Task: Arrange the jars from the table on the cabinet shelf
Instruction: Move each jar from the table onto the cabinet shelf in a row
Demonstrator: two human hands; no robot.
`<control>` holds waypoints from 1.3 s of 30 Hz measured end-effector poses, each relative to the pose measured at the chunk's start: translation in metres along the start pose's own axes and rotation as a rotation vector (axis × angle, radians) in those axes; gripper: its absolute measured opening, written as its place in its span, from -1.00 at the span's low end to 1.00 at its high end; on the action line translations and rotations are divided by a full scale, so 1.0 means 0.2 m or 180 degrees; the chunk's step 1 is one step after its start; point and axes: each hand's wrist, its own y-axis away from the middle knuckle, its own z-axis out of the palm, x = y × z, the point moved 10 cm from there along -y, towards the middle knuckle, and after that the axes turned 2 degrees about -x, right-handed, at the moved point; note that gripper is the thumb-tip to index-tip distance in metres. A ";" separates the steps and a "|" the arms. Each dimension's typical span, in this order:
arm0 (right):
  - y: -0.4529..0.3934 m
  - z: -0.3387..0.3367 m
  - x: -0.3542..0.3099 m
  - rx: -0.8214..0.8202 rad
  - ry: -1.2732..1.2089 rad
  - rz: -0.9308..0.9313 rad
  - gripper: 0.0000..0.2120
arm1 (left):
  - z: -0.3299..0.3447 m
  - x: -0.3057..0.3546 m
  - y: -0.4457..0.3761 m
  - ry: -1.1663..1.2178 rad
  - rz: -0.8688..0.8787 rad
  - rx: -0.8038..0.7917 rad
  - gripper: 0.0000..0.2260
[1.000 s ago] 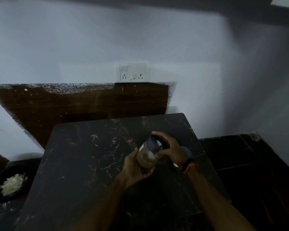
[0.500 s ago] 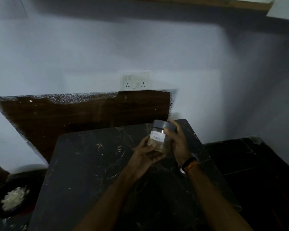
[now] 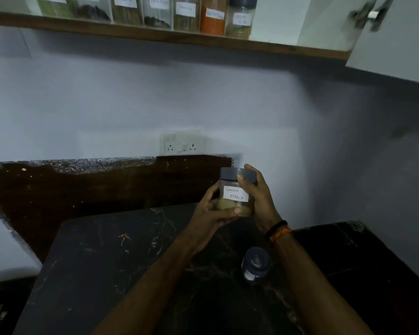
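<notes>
I hold a small clear jar (image 3: 236, 193) upright above the far edge of a dark marble-patterned table (image 3: 111, 257). My left hand (image 3: 213, 213) cups its base, thumb across the bottom; my right hand (image 3: 258, 197) wraps its side and flat grey lid. A white paper label reads "Garam Masala" over tan powder. A second jar (image 3: 255, 263), dark-lidded and blurred, stands on the table just beside my right forearm. High overhead, a wooden cabinet shelf (image 3: 179, 38) carries a row of labelled jars (image 3: 179, 13), one filled with orange powder. A white wall socket (image 3: 182, 141) sits between.
</notes>
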 end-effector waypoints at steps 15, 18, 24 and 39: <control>-0.33 -0.17 -1.01 -0.0104 0.0052 -0.1028 -0.34 | 0.53 0.83 -0.43 -0.1481 0.0838 -0.0221 -0.25; -0.39 -0.17 -1.21 -0.0137 0.0258 -0.1197 -0.37 | 0.62 1.01 -0.48 -0.1656 0.1058 -0.0216 -0.28; -0.49 -0.16 -1.56 -0.0102 0.0678 -0.1467 -0.40 | 0.78 1.28 -0.57 -0.1806 0.1385 -0.0300 -0.31; -0.59 -0.32 -1.99 0.0533 0.1196 -0.2022 -0.33 | 0.93 1.68 -0.86 -0.4942 0.1634 -0.0303 -0.19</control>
